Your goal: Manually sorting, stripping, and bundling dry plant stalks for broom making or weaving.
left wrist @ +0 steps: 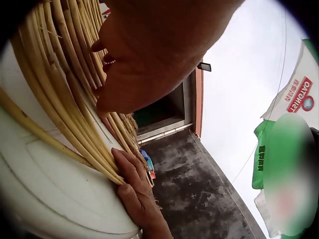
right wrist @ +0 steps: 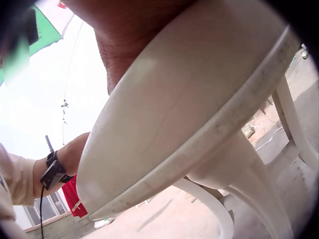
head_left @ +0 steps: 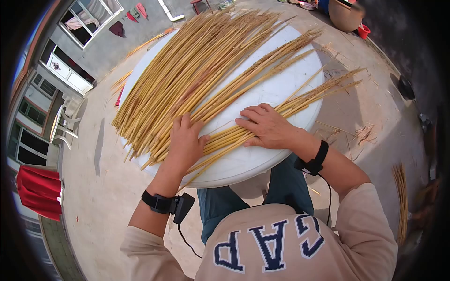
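Long dry stalks with feathery heads lie across a round white table [head_left: 300, 119]. A wide layer of stalks [head_left: 187, 75] covers its far and left part. Along the near side runs a smaller, loose group of stalks [head_left: 220, 146]. My left hand [head_left: 185, 140] rests at the gap between both groups, fingertips on the edge of the wide layer and thumb beside the near stalks. Over the near group lies my right hand [head_left: 269, 129], its fingers extended across the stalks and its thumb on their near side. The left wrist view shows this right hand [left wrist: 139, 196] low over the stalks [left wrist: 75, 129].
Straw scraps [head_left: 364, 135] litter the concrete ground at right, where a standing bundle of stalks [head_left: 401, 201] leans. A white chair [head_left: 65, 122] is at left, near a red cloth [head_left: 38, 192]. A large clay pot [head_left: 344, 16] stands at the back. Cables hang from both wrist cameras.
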A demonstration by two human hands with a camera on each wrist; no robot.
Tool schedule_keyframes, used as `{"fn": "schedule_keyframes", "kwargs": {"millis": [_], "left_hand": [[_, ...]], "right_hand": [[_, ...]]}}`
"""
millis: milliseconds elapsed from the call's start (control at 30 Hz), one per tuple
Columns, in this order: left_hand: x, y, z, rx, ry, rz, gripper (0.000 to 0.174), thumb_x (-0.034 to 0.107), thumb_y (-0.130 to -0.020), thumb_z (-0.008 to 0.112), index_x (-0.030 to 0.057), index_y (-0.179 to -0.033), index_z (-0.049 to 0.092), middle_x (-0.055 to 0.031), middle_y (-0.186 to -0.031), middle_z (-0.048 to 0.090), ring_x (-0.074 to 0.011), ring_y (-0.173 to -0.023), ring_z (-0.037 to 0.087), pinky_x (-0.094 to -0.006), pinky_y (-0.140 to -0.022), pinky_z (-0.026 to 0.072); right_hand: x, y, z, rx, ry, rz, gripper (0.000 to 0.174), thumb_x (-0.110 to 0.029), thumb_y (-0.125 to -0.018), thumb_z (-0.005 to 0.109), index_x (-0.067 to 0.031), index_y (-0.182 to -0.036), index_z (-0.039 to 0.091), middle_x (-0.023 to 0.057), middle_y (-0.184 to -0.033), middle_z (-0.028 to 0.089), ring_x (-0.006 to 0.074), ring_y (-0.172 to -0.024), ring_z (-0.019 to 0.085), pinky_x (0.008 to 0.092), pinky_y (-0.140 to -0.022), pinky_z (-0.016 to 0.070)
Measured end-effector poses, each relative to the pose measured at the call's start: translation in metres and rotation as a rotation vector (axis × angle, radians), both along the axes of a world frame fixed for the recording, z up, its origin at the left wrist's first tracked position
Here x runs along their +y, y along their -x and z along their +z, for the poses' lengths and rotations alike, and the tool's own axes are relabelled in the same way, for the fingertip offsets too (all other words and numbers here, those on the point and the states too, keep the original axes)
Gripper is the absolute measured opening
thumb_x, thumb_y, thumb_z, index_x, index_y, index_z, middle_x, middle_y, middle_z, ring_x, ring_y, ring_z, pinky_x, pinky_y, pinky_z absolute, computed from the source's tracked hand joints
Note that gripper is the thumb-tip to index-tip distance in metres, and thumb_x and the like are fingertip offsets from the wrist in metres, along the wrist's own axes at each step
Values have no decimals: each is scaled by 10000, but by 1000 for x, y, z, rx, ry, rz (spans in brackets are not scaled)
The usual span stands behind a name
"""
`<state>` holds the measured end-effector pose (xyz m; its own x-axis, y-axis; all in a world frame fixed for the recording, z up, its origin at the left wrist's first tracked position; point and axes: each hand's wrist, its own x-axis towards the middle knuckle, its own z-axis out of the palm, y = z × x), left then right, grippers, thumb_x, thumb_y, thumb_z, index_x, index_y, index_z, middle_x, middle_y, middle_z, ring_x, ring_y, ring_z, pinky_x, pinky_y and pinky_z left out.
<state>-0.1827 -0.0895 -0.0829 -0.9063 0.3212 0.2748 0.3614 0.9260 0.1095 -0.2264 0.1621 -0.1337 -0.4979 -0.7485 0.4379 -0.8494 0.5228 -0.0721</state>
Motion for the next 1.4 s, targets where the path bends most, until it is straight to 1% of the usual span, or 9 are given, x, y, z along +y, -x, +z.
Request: {"fn": "schedule_keyframes", "kwargs": {"millis": [167,333,467,500,567,767,967,1133,1400], "left_hand": [[-8,20,-10,-122,29,-6,286,159,-758,673,59,-1021,620,-209,-1209,455,-387,-1123,395,-444,-960,346],[0,3,-4,-105,25,-191,278,118,-718,705,89,-986,638,-183,-1217,457,-373,-1170,372,-443,-975,331],[-5,6,1,-80,-23,-176,307,99,-713,708,100,-1011,635,-180,-1225,451,-377,-1182,363,-444,-983,325],[-6,10,5,-77,-61,-142,313,106,-720,706,106,-1024,633,-182,-1231,446,-380,-1179,364,-444,-983,324],[-8,18,8,-71,-100,-107,319,113,-727,703,111,-1038,631,-185,-1238,440,-383,-1177,365,-444,-984,323],[-11,22,-6,-56,28,-126,320,131,-750,688,119,-1064,629,-198,-1258,424,-388,-1181,363,-445,-987,320],[0,8,-4,-169,12,-195,314,134,-765,675,96,-1073,629,-204,-1283,413,-382,-1214,342,-443,-1010,304],[-8,20,6,-80,-75,-69,319,137,-785,658,103,-1100,627,-212,-1318,388,-396,-1232,325,-443,-1026,291],[1,2,-1,-126,40,-92,343,125,-785,656,113,-1126,625,-227,-1318,390,-418,-1235,314,-452,-1023,295]], "right_hand": [[3,-1,-1,-61,65,0,576,-479,-772,594,-69,-1169,521,137,-1188,502,272,-1163,435,397,-966,311],[4,2,-2,-78,75,12,599,-505,-772,584,-66,-1175,525,142,-1190,499,273,-1159,437,387,-956,320],[4,0,6,-227,54,-36,682,-529,-788,558,-54,-1267,456,154,-1248,467,284,-1189,414,411,-986,305],[3,0,4,-228,54,-29,682,-529,-788,558,-54,-1267,456,154,-1248,467,284,-1189,414,411,-986,305],[1,1,-3,-8,107,-66,717,-544,-809,532,-50,-1313,407,161,-1284,440,299,-1237,369,439,-1042,255],[-1,2,-2,-133,-26,-90,749,-596,-828,458,-47,-1332,388,168,-1351,386,314,-1305,282,467,-1082,194],[0,2,-3,-61,75,-103,746,-604,-812,467,-68,-1327,399,162,-1361,380,321,-1300,307,473,-1095,174],[-1,2,-2,-71,-11,-120,754,-618,-805,462,-77,-1327,406,168,-1373,376,325,-1316,289,473,-1098,163],[0,2,-5,-63,40,-110,742,-617,-822,443,-50,-1300,433,183,-1363,393,330,-1309,300,483,-1088,166]]}}
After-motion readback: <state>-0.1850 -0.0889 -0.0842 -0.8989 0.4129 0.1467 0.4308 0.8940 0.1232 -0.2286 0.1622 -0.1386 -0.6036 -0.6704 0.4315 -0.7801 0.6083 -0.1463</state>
